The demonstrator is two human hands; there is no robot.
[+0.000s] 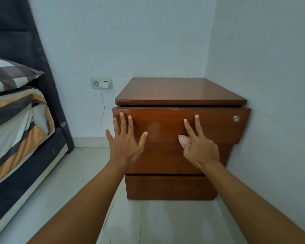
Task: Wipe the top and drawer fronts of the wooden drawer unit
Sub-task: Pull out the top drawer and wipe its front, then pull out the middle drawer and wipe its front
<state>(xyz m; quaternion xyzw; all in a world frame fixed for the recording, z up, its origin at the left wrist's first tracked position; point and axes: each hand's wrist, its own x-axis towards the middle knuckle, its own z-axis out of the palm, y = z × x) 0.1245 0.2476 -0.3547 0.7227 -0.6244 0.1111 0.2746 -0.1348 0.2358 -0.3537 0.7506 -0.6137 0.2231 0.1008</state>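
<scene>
One head-worn wide-angle view looks forward and down, squarely facing the front of the wooden drawer unit (181,127) from close, at arm's reach, above its top; the floor (165,221) fills the lower edge.

— Where am I kneeling?
— In my bedroom at home: the wooden drawer unit (181,120) fills the wall corner, the bed (19,124) with its striped pillow (11,74) lies left of it, a wall socket (101,83) between them.
</scene>
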